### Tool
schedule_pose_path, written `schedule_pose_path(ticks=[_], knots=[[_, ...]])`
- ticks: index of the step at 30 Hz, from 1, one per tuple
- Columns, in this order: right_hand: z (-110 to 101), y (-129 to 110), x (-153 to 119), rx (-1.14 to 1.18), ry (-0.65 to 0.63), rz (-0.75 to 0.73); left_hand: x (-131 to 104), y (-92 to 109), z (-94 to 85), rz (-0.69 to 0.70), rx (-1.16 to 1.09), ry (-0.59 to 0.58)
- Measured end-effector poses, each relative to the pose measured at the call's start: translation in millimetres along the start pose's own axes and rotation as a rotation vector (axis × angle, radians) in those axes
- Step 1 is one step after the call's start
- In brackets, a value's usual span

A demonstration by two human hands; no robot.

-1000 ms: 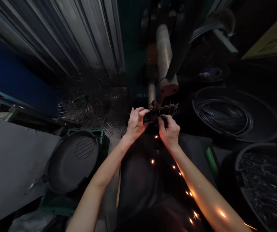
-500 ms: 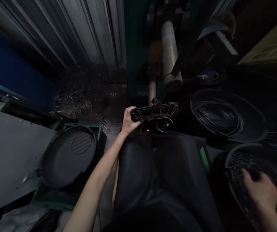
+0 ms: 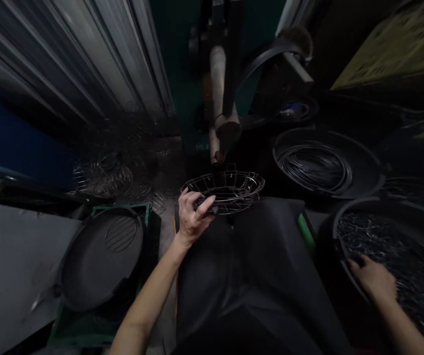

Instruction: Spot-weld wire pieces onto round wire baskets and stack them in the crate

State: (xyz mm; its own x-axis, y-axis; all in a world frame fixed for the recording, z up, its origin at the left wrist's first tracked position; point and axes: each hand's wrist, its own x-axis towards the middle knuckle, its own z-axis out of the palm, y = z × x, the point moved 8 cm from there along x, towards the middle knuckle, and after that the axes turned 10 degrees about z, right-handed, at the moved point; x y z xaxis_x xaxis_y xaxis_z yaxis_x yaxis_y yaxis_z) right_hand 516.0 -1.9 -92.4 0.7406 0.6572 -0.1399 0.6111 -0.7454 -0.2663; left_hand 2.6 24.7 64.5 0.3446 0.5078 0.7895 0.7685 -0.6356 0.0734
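Observation:
My left hand is closed on the near left rim of a round wire basket, thumb and fingers around the wires. The basket sits over my lap with its open top tilted up, below the machine's two rods. On the right, my right hand is down by the inner side of a black tub full of small metal wire pieces. Its fingers are curled, and their tips are lost in shadow, so what they hold is hidden.
A coil of wire lies in another black tub behind. On the left, a round wire grid rests in a black basin on a green crate. Wire parts are heaped by the corrugated wall.
My left hand has lowered the basket toward my lap and tipped its open top into view. My right hand has moved left within the tub, toward its near rim. The view has shifted.

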Motion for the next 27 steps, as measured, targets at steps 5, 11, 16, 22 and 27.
schedule_pose_path(ticks=[5, 11, 16, 22, 27], knots=[[-31, 3, -18, 0.051, -0.026, 0.310, 4, 11, 0.0, 0.012, 0.089, -0.059], [-67, -80, -83, 0.536, 0.078, -0.095, -1, -15, 29.8, -0.369, -0.027, -0.262], [-6, -140, -134, 0.489, -0.253, -0.467, 3, -17, 44.9, -0.486, -0.116, -0.393], [-11, -187, -165, 0.731, -0.510, -0.377, 9, -19, 44.5, -0.473, -0.156, -0.393], [-14, -261, -200, 0.931, -0.811, -0.381, 10, -13, 48.6, -0.444, -0.135, -0.397]])
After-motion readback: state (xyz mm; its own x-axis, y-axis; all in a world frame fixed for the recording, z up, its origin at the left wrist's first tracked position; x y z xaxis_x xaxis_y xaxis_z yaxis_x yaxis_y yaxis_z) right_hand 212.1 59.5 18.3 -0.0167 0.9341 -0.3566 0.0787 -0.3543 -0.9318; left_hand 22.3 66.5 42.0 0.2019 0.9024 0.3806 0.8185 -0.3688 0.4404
